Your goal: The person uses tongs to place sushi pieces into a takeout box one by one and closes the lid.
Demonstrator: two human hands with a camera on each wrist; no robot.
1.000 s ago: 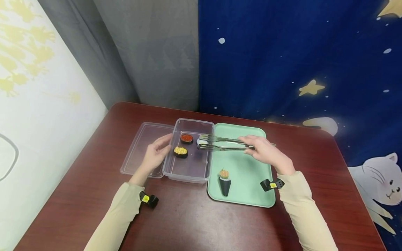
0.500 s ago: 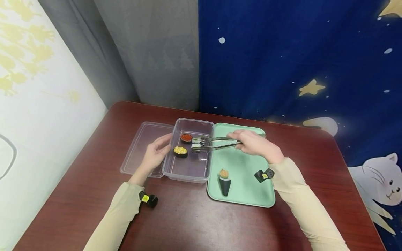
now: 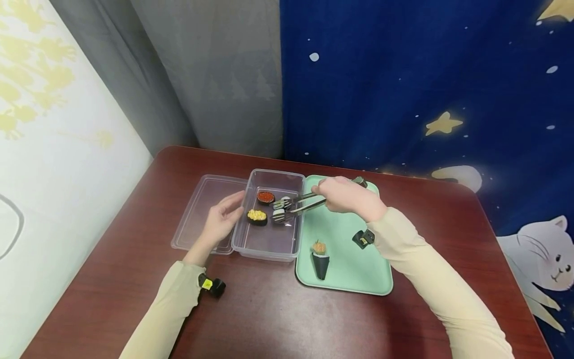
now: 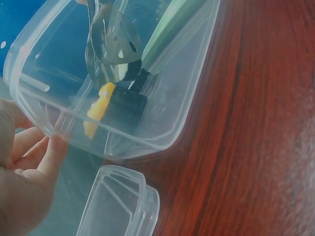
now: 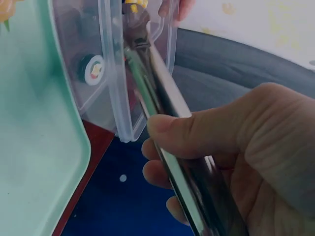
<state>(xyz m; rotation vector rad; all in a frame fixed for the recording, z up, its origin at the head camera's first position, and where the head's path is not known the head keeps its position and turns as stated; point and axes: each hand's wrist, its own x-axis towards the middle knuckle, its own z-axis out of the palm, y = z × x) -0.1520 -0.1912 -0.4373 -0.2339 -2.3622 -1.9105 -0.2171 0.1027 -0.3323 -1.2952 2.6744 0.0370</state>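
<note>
My left hand (image 3: 222, 218) touches the left wall of a clear plastic container (image 3: 269, 257), fingers fairly straight against its outside, as the left wrist view also shows. My right hand (image 3: 347, 195) grips metal fork-ended tongs (image 3: 298, 211), thumb laid along the handle in the right wrist view. The tongs' tips reach down into the container, one end on each side of a white rice roll (image 5: 93, 70) wrapped in black, which they partly cover in the head view. Left of the tips sit a piece of sushi with red roe (image 3: 265, 197) and one with yellow topping (image 3: 257, 216).
A green tray (image 3: 358, 264) stands against the container's right side, bearing a dark cone hand roll (image 3: 320, 264) with orange filling. The clear lid (image 3: 193, 227) lies left of the container, partly under my left hand. Curtains hang behind the table's far edge.
My right hand has moved left and away from me, and the tongs now slope more steeply. Their tips and the roll sit further left in the container. My left hand has stayed put.
</note>
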